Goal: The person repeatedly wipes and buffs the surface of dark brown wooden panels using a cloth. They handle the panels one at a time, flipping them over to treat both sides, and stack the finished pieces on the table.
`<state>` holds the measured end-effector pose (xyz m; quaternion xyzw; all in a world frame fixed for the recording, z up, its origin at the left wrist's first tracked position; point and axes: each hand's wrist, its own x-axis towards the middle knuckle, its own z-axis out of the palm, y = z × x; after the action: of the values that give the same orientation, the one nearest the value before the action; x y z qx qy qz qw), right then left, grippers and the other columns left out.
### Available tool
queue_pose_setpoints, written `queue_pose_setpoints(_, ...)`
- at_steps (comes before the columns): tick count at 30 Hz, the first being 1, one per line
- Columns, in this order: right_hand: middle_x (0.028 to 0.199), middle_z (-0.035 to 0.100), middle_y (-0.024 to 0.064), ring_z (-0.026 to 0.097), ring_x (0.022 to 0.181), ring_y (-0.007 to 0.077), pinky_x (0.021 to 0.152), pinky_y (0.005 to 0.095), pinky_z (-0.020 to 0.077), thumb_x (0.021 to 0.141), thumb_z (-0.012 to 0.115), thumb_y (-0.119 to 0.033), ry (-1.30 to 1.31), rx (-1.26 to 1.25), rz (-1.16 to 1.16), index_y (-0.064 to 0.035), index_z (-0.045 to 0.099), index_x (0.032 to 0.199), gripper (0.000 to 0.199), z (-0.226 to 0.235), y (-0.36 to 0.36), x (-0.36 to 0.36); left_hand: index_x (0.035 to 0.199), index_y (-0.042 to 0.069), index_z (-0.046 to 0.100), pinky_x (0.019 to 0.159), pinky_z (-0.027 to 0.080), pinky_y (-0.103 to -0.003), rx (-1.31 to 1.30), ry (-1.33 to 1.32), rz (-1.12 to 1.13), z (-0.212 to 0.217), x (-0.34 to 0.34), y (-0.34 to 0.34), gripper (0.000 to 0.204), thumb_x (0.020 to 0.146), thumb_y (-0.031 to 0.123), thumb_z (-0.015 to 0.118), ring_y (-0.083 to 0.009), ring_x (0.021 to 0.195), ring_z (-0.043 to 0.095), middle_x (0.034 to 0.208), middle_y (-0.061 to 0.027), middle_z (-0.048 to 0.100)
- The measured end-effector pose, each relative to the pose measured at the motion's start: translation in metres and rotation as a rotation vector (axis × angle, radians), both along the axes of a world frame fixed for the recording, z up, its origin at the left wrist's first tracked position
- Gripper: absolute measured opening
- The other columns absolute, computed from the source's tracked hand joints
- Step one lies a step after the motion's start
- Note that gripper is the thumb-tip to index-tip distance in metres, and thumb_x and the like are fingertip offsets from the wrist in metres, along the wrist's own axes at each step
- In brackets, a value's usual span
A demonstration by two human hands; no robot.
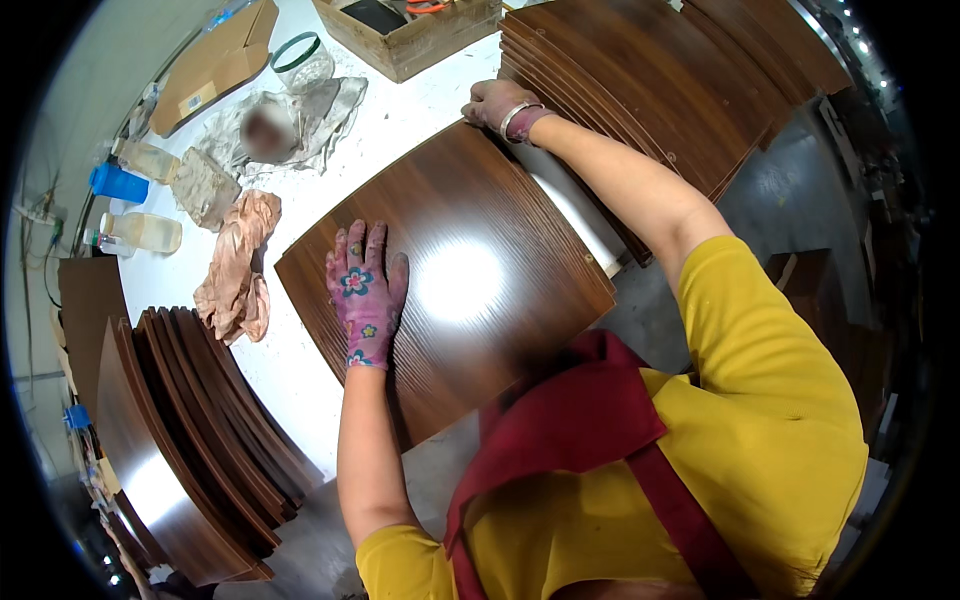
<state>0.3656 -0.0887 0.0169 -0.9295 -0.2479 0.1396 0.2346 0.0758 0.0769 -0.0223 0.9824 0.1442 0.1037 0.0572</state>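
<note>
A dark brown wood-grain panel (450, 220) lies in front of me on the white table, its glossy face up and reflecting a bright light. My left hand (365, 290), in a pink-purple flowered glove, rests flat on the panel's left part with the fingers stretched out. At the panel's far right corner is my right hand (503, 107), also gloved, with a pale band at the wrist. Its fingers are curled closed beside the panel's edge; what they hold, if anything, is hidden.
Stacks of similar panels stand at the far right (640, 70) and on edge at the left (190, 420). Across the white table (400, 115) are a wooden box (400, 50), a cardboard box (215, 65), a crumpled tan cloth (240, 265), a grey rag (335, 120), a glass jar (303, 65) and bottles (150, 232).
</note>
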Motion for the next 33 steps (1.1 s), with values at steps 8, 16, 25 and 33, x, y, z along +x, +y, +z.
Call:
queue_pose_setpoints(8,0.108,0.066,0.0219,0.063,0.103,0.0370,0.090,0.0437,0.0483,0.083,0.061,-0.032,-0.002,-0.093,0.010,-0.0026,0.067,0.106,0.038,0.005,-0.012,-0.015,0.136,0.015,0.051,0.114,0.025,-0.046,0.022,-0.031,-0.014,0.000,-0.003,0.002,0.049,0.092,0.033,0.057,-0.0311,0.136,0.036,0.143,-0.0096,0.045)
queue_pose_setpoints(16,0.107,0.067,0.0210,0.063,0.101,0.0362,0.088,0.0432,0.0492,0.081,0.063,-0.031,-0.013,-0.047,-0.003,-0.0030,0.068,0.103,0.036,0.003,-0.012,-0.024,0.136,0.014,0.050,0.114,0.025,-0.046,0.020,-0.021,-0.019,0.002,-0.002,0.000,0.049,0.092,0.034,0.055,-0.0309,0.136,0.036,0.143,-0.0099,0.045)
queue_pose_setpoints(25,0.088,0.067,0.0177,0.065,0.085,0.0333,0.077,0.0430,0.0492,0.082,0.064,-0.031,0.095,-0.128,-0.097,-0.0050,0.065,0.086,0.026,0.016,-0.106,-0.122,0.137,0.014,0.050,0.114,0.025,-0.046,0.039,-0.051,-0.038,-0.001,-0.003,0.000,0.049,0.094,0.037,0.051,-0.0318,0.137,0.036,0.143,-0.0106,0.045)
queue_pose_setpoints(33,0.089,0.063,0.0177,0.062,0.087,0.0352,0.075,0.0430,0.0477,0.081,0.062,-0.022,0.012,-0.089,-0.089,-0.0026,0.062,0.084,0.020,0.021,-0.193,-0.231,0.134,0.014,0.052,0.111,0.027,-0.047,0.062,-0.138,-0.083,-0.016,-0.004,0.007,0.049,0.093,0.041,0.052,-0.0305,0.135,0.038,0.142,-0.0094,0.047)
